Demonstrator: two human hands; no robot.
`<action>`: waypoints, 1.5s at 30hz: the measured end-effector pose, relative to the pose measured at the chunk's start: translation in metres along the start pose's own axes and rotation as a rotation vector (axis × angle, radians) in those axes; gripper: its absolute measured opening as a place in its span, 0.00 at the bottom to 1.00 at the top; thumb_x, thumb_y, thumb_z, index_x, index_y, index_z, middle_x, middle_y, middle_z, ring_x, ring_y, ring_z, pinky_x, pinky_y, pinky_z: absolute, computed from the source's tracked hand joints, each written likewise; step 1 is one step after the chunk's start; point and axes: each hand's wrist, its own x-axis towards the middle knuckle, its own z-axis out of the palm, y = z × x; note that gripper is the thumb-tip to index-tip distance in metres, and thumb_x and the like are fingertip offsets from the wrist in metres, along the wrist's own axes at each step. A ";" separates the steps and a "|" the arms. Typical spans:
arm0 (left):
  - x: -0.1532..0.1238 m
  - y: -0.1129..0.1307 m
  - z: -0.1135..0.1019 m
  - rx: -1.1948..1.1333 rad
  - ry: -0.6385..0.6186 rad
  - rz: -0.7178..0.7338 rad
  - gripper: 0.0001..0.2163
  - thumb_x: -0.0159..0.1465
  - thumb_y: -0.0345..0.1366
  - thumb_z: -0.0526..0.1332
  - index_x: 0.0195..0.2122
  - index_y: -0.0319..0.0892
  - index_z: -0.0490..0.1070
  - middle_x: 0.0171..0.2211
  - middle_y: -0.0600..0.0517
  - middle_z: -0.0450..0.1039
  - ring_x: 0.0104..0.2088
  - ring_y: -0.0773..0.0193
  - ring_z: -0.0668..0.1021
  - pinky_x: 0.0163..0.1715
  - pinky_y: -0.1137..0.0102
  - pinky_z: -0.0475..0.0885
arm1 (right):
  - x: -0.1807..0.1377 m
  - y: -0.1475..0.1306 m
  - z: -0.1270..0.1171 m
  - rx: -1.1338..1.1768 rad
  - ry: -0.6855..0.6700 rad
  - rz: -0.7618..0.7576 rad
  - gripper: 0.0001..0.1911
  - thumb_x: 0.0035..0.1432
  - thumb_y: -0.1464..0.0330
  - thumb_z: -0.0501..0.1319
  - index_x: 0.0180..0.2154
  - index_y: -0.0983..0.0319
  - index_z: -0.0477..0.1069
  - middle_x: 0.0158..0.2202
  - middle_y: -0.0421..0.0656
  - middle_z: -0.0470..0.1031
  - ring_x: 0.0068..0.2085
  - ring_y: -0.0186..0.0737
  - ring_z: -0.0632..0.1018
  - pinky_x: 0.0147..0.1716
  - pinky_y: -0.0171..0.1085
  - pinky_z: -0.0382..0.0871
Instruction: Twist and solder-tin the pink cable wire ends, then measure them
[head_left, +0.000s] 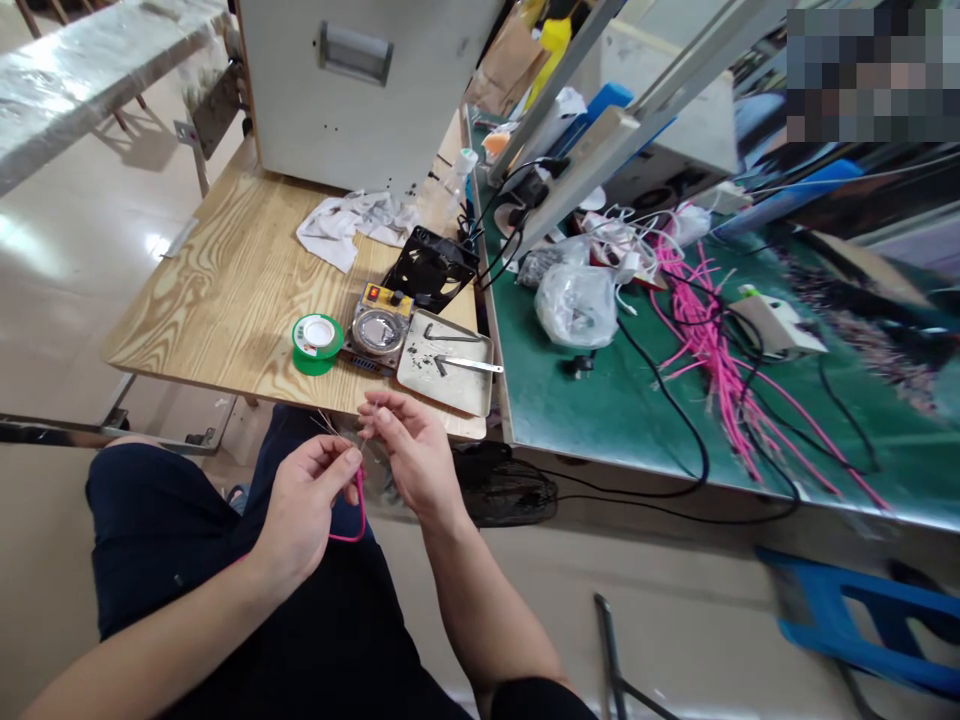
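Over my lap, my left hand (311,497) pinches a pink cable (361,508) near its end, where several thin bare wires (328,422) fan out. My right hand (411,447) is beside it, thumb and fingertips pressed together at the thin wires; exactly which strand they hold is too small to make out. Just beyond the hands, on the wooden table, are a green solder spool (315,362), a small solder pot (379,330) with a lit red switch, and a metal tray (450,392) holding tweezers (469,364) and dark bits.
A black fan (433,268) stands behind the solder pot, near a white cloth (352,225). On the green bench (600,410) to the right lie a bundle of pink cables (712,350), a plastic bag (576,305) and black cords. A blue stool (862,620) stands at lower right.
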 end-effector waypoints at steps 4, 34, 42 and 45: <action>0.001 0.002 0.000 -0.027 0.016 0.006 0.17 0.51 0.44 0.81 0.32 0.38 0.79 0.25 0.54 0.76 0.23 0.73 0.74 0.26 0.77 0.70 | -0.006 0.003 -0.010 -0.058 -0.039 -0.075 0.26 0.52 0.54 0.79 0.49 0.56 0.79 0.43 0.45 0.82 0.42 0.40 0.82 0.40 0.38 0.81; 0.001 0.017 0.007 -0.167 0.064 -0.148 0.26 0.37 0.46 0.86 0.29 0.37 0.78 0.27 0.51 0.79 0.28 0.67 0.78 0.29 0.74 0.77 | -0.008 0.038 -0.040 -1.065 -0.100 -1.582 0.15 0.59 0.81 0.70 0.45 0.62 0.80 0.45 0.47 0.74 0.42 0.40 0.78 0.32 0.39 0.81; 0.000 0.017 0.007 -0.160 0.093 -0.136 0.26 0.37 0.47 0.86 0.28 0.37 0.79 0.25 0.53 0.76 0.26 0.71 0.74 0.26 0.77 0.71 | -0.003 0.018 -0.043 -1.171 -0.258 -1.728 0.09 0.61 0.76 0.71 0.39 0.55 0.83 0.47 0.44 0.83 0.47 0.39 0.81 0.44 0.38 0.86; 0.000 0.019 0.008 -0.168 0.102 -0.147 0.26 0.35 0.47 0.86 0.27 0.38 0.78 0.25 0.52 0.78 0.27 0.68 0.76 0.28 0.75 0.73 | -0.003 0.008 -0.040 -1.166 -0.308 -1.716 0.08 0.63 0.77 0.69 0.40 0.59 0.84 0.44 0.46 0.84 0.47 0.40 0.81 0.45 0.37 0.85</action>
